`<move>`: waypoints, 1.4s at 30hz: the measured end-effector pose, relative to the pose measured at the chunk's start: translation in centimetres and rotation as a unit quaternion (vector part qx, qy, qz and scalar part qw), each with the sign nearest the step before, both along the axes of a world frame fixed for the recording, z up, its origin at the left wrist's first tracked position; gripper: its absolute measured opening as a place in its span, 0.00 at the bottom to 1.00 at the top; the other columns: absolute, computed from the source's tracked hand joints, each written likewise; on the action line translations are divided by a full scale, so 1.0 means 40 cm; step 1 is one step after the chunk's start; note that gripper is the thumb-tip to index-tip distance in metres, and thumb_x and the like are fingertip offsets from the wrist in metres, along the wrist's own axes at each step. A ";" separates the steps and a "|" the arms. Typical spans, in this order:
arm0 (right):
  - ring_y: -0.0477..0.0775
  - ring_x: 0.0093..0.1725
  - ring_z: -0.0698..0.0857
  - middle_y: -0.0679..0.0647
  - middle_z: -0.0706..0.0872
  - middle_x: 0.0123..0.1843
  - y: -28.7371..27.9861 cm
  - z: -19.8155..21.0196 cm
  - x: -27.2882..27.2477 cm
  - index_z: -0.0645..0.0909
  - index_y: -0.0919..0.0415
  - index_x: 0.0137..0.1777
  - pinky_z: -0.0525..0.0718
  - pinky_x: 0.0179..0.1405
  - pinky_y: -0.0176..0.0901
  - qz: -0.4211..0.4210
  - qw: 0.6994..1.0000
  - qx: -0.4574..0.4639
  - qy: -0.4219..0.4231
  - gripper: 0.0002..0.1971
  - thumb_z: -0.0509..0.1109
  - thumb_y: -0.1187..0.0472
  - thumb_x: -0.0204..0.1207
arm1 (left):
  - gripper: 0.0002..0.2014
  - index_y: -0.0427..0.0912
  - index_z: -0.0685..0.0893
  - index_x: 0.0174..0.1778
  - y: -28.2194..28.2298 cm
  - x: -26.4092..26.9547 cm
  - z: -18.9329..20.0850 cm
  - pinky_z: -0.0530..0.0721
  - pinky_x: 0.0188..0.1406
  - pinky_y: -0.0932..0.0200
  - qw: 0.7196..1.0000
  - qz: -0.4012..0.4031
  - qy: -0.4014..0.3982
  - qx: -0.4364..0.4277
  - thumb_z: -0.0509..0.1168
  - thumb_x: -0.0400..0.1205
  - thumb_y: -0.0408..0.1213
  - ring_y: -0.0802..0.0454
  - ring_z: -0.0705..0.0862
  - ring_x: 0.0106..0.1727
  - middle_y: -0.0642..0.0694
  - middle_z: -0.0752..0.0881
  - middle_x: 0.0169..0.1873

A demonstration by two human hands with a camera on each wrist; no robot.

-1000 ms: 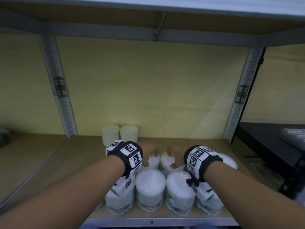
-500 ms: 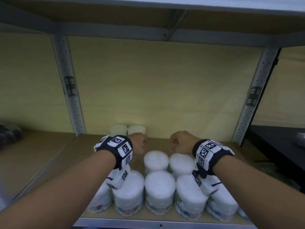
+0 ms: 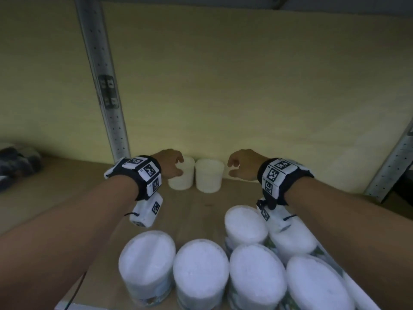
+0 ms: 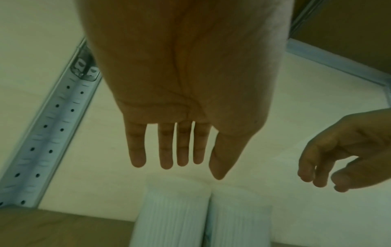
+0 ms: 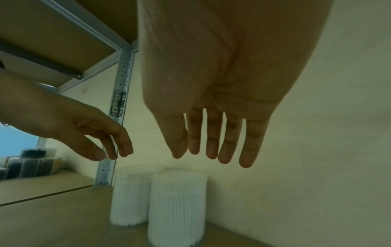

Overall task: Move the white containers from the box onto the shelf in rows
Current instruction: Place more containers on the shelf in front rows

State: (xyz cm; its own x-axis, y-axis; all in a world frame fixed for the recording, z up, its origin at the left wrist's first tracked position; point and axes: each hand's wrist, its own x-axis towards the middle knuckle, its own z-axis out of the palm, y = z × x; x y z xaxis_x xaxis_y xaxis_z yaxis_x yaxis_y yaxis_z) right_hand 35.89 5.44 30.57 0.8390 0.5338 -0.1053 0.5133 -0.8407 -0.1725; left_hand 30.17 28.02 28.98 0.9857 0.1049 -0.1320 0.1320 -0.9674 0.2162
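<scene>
Containers (image 3: 209,175) unlabelled at shelf (image 3: 196,211) back, wristband markers (image 3: 149,170) unreadable

We're looking into the shelf (image 3: 196,211), and right at the back, against the rear wall (image 3: 245,97), two ribbed containers (image 3: 209,175) stand upright, side by side and touching. Our left hand (image 3: 168,164) hangs just left of and above that pair, our right hand (image 3: 242,166) off to their right, apart from them. Nearer to us, along the front edge, a cluster of lidded tubs (image 3: 201,269) sits in rows, packed close. Between cluster and back pair we have bare board. A perforated upright (image 3: 105,90) rises behind our left wrist.
</scene>
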 end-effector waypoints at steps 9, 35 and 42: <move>0.59 0.68 0.79 0.58 0.77 0.71 0.142 -0.039 0.110 0.78 0.63 0.69 0.77 0.65 0.48 0.034 0.998 -0.042 -0.027 0.20 0.65 0.52 0.82 | 0.25 0.41 0.69 0.76 0.038 0.130 -0.039 0.73 0.71 0.52 1.000 0.005 -0.025 0.002 0.62 0.84 0.46 0.42 0.73 0.72 0.40 0.70 0.74; 0.58 0.74 0.75 0.57 0.73 0.77 0.214 -0.060 0.154 0.73 0.63 0.76 0.73 0.70 0.43 0.038 0.992 -0.117 0.001 0.27 0.71 0.59 0.78 | 0.24 0.39 0.75 0.72 0.064 0.167 -0.074 0.72 0.67 0.54 0.999 -0.006 -0.036 0.029 0.65 0.82 0.46 0.42 0.75 0.71 0.40 0.73 0.72; 0.58 0.72 0.77 0.58 0.75 0.74 0.200 -0.047 0.158 0.76 0.60 0.74 0.76 0.62 0.41 0.032 0.998 -0.049 0.031 0.24 0.69 0.68 0.77 | 0.24 0.38 0.75 0.72 0.059 0.170 -0.067 0.72 0.67 0.56 0.999 -0.007 -0.035 0.035 0.66 0.82 0.46 0.43 0.75 0.71 0.41 0.73 0.72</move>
State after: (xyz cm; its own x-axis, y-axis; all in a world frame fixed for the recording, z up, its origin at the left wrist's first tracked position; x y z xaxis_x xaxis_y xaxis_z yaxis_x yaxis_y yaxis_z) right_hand 42.22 13.45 28.71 0.7940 0.5702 -0.2109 0.5569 -0.8213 -0.1242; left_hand 36.98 30.36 26.30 0.9936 0.0983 -0.0556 0.1059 -0.9819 0.1570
